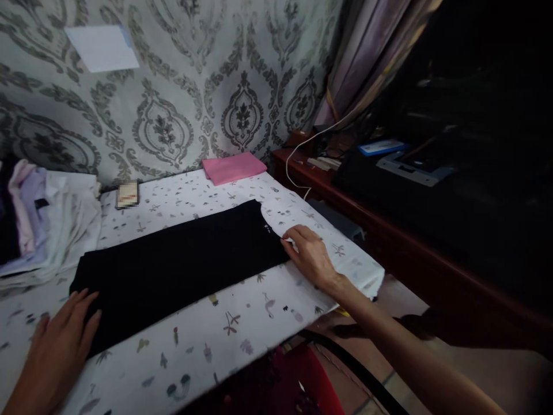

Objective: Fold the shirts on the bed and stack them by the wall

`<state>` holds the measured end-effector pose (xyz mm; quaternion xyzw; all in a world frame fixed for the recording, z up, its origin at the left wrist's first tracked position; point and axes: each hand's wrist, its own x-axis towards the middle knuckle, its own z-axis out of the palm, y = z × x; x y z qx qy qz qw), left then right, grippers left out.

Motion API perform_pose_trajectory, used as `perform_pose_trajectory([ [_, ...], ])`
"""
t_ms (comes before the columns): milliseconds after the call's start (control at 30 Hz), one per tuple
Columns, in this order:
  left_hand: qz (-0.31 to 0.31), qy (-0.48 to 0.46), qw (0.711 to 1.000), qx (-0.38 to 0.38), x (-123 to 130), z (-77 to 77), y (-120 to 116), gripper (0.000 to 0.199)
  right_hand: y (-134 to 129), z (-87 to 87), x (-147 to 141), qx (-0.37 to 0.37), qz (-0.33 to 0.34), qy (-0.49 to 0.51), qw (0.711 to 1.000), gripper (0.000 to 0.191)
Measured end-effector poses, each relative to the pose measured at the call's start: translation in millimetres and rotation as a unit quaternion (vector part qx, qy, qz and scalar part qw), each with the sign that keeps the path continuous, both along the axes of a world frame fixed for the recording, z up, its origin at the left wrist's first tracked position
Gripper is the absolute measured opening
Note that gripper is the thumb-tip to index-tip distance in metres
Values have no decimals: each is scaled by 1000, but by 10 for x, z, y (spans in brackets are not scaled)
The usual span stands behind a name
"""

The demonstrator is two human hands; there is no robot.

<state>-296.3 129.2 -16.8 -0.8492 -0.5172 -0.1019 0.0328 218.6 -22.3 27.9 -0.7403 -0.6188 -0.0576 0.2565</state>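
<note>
Head view: near the right edge of the tabletop [253, 300], the right hand [313, 256] pinches a black garment [185, 253]; the left hand [60, 343], fingers slightly spread, touches its other end.

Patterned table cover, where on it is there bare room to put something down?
The cover is bare between the black garment and pink cloth, between garment and near edge, and right of the right hand. It's crowded at left by the clothes pile and left hand, and across the middle by the garment.
</note>
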Motion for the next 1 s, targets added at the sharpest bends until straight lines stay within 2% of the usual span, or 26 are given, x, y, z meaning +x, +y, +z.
perform_pose_trajectory([
  [33, 10, -14, 999, 32, 107, 64, -27, 58, 92, 32, -68, -1, 35, 8, 999, 23],
  [100, -19, -29, 998, 47, 326, 164, -61, 52, 311, 51, -219, -17, 116, 16, 993, 29],
  [200, -57, -40, 997, 23, 601, 247, -56, 51, 637, -60, -433, -44, 194, -19, 980, 41],
  [333, -77, -17, 996, -40, 789, 328, 71, 54, 929, -355, -544, -37, 196, -77, 977, 52],
  [433, -78, -7, 994, -75, 829, 377, 235, 62, 1027, -526, -506, -23, 191, -103, 976, 56],
  [600, -34, 11, 995, -95, 715, 285, 517, 75, 1015, -568, -471, -17, 191, -128, 973, 62],
  [767, 40, 0, 995, -88, 309, 164, 668, 72, 1018, -546, -491, -27, 191, -133, 972, 62],
  [900, 45, -63, 996, -35, 93, 279, 566, 55, 1023, -565, -492, -23, 195, -125, 972, 62],
  [1000, -13, -93, 996, -6, 126, 389, 429, 40, 1010, -575, -480, -18, 189, -118, 975, 58],
])
